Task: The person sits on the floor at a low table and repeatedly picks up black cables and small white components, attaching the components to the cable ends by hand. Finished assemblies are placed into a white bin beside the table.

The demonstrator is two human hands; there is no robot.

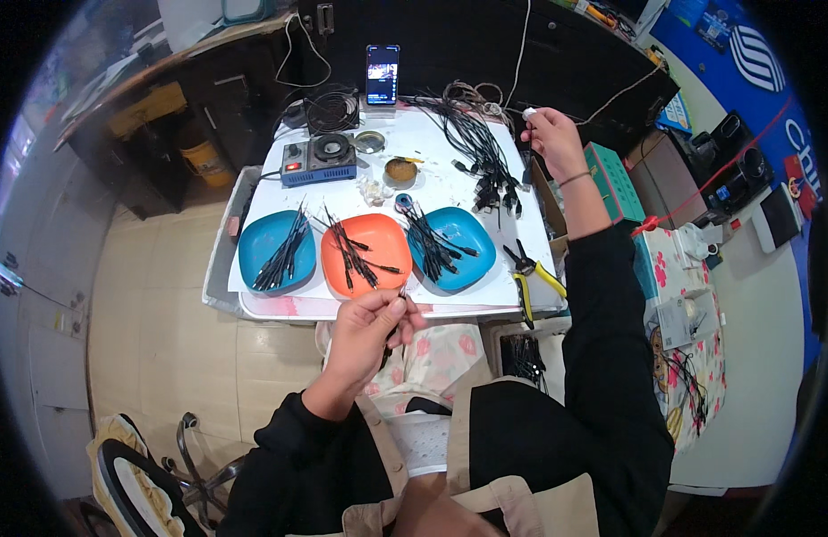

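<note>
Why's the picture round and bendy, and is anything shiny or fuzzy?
In the head view, the fisheye lens bends straight lines near the border; in the head view, the phone screen glows; in the head view, the thin piece in the left hand is too small to judge.

L blue dish [258,240], orange dish [387,237] & R blue dish [472,233]: smooth plastic, satin look. Blk cables [287,255]: plastic-type jackets, low sheen. Wire stripper [525,267]: dark metal head, smooth yellow plastic grips. Phone [382,76]: glossy glass-like screen. Control box [319,164]: smooth casing, metal-looking, w/ painted finish. Round tin [400,170]: metal, dull rough-looking brown inside. Bench sheet [442,190]: matt, paper-like. Sleeve [611,304]: matt blk cloth. Lap fabric [436,356]: printed cloth, no gloss. Floor [190,322]: smooth tile, slight sheen.
</note>
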